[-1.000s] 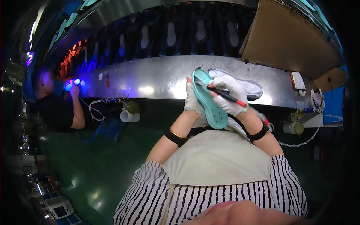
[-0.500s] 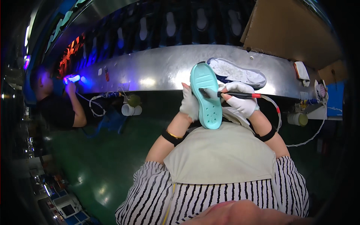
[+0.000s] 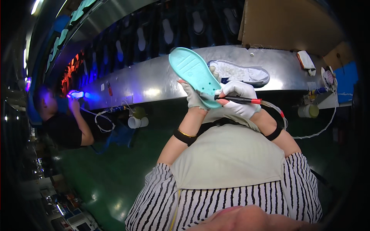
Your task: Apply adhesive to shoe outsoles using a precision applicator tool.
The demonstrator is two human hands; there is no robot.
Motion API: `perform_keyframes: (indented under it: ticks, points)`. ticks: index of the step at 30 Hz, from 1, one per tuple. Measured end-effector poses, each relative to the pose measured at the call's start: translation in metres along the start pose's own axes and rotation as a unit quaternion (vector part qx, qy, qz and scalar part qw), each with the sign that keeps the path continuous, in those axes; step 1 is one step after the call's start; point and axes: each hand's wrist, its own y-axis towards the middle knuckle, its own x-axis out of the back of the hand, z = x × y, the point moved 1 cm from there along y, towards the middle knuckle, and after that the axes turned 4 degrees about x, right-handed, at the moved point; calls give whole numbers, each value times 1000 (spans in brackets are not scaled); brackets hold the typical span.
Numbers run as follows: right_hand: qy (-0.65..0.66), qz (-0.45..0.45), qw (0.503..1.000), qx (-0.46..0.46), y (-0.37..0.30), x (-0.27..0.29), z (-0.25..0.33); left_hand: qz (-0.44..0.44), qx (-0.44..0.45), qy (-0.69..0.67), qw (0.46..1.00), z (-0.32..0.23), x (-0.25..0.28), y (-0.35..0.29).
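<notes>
In my left hand (image 3: 195, 95), in a white glove with bare fingertips, is a turquoise shoe sole (image 3: 189, 64). Its broad end tilts up to the left, and gloved fingers show past its right edge. A brush (image 3: 242, 100) with a black handle and red band is gripped in my right hand (image 3: 239, 91), gloved alike. The bristles rest at the sole's lower end, by the small holes; my fingers partly hide them. A pale tube (image 3: 273, 106) runs from the brush's rear. Just beyond, a shoe upper (image 3: 246, 73) with a white, rough underside lies on the metal bench.
The metal bench (image 3: 150, 90) curves across ahead, with dark racks of sole-shaped pieces (image 3: 168, 31) behind it. A cardboard sheet (image 3: 285, 23) stands at the right. Cups (image 3: 308, 111) hang at the bench's front edge. At left, a person (image 3: 58, 115) holds a glowing blue item.
The sole has tilted to the left and moved up. The brush has gone from the sole's middle to its lower end. My view has shifted slightly.
</notes>
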Motion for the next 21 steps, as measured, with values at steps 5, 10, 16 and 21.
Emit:
perform_keyframes:
  ticks: [5,10,16,21]
  points:
    - [122,-67,985,-100,4,10,-6,13,2,-17,1000,-8,-5,13]
    - [66,22,994,-79,9,11,-11,101,51,16,994,-18,-16,19]
    - [174,-1,964,-199,12,24,-16,115,99,140,978,-30,-21,23]
    - [-14,177,984,-30,27,28,-6,150,155,233,948,-39,-12,31]
